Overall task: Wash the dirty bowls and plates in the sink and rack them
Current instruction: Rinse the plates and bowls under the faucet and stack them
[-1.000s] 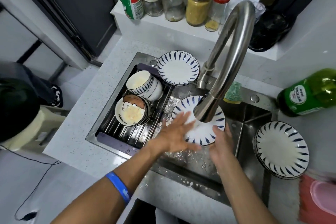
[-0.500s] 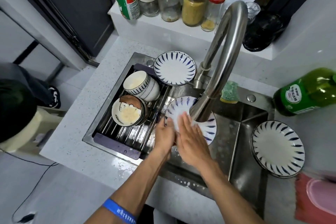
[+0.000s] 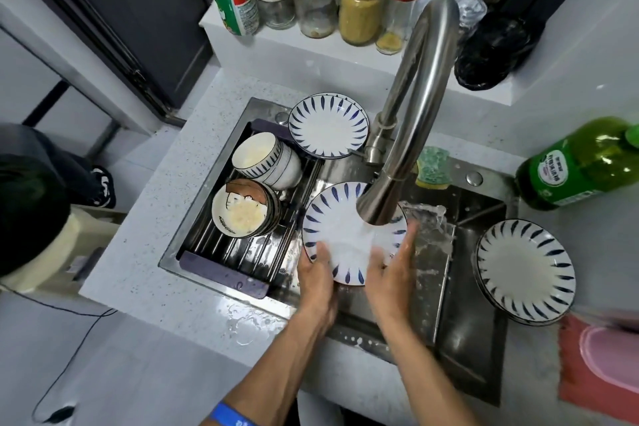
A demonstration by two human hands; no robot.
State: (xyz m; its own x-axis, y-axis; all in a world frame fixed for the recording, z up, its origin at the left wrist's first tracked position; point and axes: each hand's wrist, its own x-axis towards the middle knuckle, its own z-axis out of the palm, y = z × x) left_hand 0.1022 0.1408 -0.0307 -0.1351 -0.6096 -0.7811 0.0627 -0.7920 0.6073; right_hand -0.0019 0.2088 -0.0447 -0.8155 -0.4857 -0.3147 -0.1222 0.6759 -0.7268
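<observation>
Head view: one plate in hand, the rest waiting.
Plate (image 3: 340, 235): held tilted over the sink (image 3: 477, 270), under the tap (image 3: 408, 135); water running onto its face and splashing off to the right.
Left hand (image 3: 316, 273): fingers curled round the near-left rim, thumb on the face; firm hold.
Right hand (image 3: 390, 273): fingers straight, flat against the near-right of the plate; rubbing or steadying, cannot tell which.
Done so far: rack plate (image 3: 328, 125) leaning at the far end of the rack (image 3: 221, 266), looks clean; judged washed.
Left to do: two bowl stacks (image 3: 256, 194) on the rack, both showing pale residue; judged unwashed.
Also left: plate stack (image 3: 525, 271) on the counter at right, smeared face; judged unwashed.
Progress: early, roughly one item racked, one in rinse.
Sponge (image 3: 432, 168): on the far ledge beside the tap, unused.
Bottle (image 3: 584, 162): green, lying at far right.
</observation>
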